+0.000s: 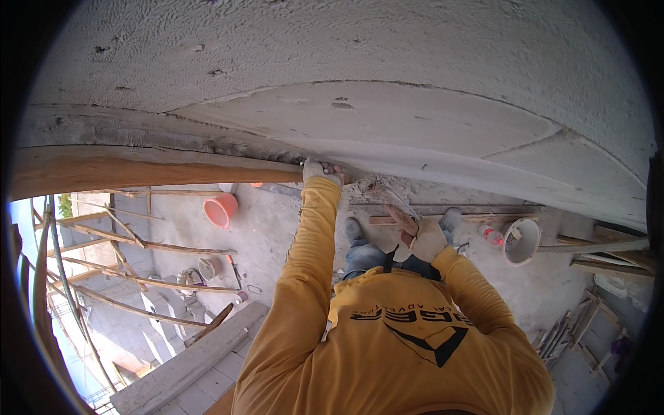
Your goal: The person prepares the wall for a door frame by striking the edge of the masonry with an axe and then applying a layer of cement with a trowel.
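My left hand [322, 172], in a pale work glove with fingertips showing, is closed on the end of a long wooden board [159, 169]. The board runs along the lower edge of the grey plastered wall [415, 121]. To the right, my gloved right hand [429, 240] grips a trowel [402, 220] that looks to have a brown wooden part and a pale, mortar-smeared blade. Its blade points up and left toward rough mortar [373, 185] at the wall's foot. My right fingers partly hide the handle.
Below on the floor stand an orange bucket [220, 209], a white bucket [521, 242] and a red-capped bottle [492, 236]. Wooden poles [149, 242] cross at the left, above grey blocks [162, 318]. A concrete ledge [194, 356] lies lower left. Planks [609, 252] lean at the right.
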### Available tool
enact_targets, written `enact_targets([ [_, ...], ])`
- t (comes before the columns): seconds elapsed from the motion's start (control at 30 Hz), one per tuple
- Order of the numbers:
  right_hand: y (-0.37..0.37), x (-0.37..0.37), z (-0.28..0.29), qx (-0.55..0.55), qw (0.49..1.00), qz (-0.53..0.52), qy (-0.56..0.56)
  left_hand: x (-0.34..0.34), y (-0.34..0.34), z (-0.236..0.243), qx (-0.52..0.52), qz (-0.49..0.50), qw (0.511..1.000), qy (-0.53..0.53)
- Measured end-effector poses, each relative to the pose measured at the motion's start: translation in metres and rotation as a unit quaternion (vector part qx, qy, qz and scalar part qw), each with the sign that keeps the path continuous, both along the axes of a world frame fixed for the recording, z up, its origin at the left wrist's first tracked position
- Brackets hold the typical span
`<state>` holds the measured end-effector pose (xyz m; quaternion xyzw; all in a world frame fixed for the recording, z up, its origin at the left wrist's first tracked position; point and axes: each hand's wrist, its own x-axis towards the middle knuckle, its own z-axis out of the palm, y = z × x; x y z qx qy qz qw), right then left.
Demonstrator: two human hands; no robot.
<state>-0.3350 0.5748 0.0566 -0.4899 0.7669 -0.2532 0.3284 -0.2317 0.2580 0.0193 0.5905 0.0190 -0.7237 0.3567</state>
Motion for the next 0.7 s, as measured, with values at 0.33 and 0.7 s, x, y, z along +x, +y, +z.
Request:
enact_targets([
  [0.33,0.048,-0.003,-0.007,0.004,0.986,-0.150,-0.075,-0.008,0.077,-0.058,-0.020,-0.113,0.986,-0.118],
  [0.7,0.091,-0.019,-0.019,0.078,0.983,-0.163,-0.030,-0.038,0.113,0.020,-0.011,-0.131,0.991,-0.038],
])
